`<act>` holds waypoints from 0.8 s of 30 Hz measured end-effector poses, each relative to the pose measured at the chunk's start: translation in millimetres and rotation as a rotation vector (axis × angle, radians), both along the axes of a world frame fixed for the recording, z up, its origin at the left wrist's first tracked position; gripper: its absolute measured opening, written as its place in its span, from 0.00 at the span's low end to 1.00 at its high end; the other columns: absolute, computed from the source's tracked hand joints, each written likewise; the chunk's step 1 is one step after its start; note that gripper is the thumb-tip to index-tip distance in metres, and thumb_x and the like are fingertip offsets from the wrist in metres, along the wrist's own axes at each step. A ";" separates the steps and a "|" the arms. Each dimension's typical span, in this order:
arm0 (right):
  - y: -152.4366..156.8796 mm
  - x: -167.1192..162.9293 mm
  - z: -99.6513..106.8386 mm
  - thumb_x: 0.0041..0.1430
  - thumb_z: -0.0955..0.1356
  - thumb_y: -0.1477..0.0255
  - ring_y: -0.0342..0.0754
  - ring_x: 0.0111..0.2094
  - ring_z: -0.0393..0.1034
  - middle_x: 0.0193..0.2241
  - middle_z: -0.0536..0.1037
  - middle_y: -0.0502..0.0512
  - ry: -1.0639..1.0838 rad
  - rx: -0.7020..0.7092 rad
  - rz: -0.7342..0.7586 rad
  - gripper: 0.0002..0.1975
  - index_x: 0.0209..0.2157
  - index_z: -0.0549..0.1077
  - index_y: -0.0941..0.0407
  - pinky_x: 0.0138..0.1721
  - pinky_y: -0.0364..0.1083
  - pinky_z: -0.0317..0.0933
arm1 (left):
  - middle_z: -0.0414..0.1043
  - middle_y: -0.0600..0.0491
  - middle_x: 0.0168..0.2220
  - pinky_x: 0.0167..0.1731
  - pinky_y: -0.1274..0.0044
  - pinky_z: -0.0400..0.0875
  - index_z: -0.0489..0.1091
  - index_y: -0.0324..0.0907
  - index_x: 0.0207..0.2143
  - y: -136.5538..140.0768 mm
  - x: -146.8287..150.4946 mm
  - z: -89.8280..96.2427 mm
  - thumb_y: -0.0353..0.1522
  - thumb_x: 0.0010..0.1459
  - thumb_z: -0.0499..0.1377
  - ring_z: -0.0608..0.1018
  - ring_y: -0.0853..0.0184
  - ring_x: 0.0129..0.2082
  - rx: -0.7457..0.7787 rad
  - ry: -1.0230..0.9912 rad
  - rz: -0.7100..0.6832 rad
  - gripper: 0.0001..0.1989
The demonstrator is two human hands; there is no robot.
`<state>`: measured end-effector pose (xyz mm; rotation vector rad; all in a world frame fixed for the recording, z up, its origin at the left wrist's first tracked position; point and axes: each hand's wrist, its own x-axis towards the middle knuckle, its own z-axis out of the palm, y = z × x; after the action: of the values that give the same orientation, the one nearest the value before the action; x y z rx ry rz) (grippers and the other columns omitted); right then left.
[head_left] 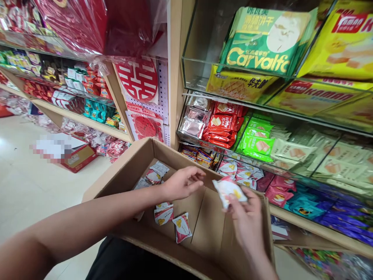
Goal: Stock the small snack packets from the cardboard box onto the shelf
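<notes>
Over the right part of a cardboard box (212,217), my right hand (247,210) grips a small white, pink and yellow snack packet (229,190) between thumb and fingers. My left hand (185,182) reaches across the box, its fingers loosely curled and apart, with nothing in them; a gap separates it from the packet. Inside the box lie several similar packets, among them one near the middle (182,227) and one beside it (163,214). My left forearm hides part of the box's contents. Right behind the box, a shelf bin holds matching packets (240,171).
Glass-fronted shelves rise behind the box, with red packets (223,122), green packets (258,136) and large Carvalfo bags (262,42). A red plastic-wrapped bundle (101,27) juts out at upper left. On the floor at left sits a red box (77,157).
</notes>
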<state>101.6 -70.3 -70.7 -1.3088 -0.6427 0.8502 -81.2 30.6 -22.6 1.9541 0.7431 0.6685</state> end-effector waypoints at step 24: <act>154.8 174.7 -51.8 0.29 0.71 0.55 0.63 0.39 0.67 0.24 0.75 0.60 -0.853 -0.285 0.373 0.15 0.16 0.72 0.53 0.48 0.58 0.53 | 0.60 0.44 0.46 0.55 0.59 0.41 0.61 0.41 0.47 42.8 -15.1 -16.0 0.39 0.46 0.58 0.61 0.55 0.47 0.903 0.835 0.351 0.26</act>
<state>276.3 84.4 -122.5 -1.8529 -1.5113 0.6640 -96.3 73.5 -38.6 3.0339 1.4925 0.3791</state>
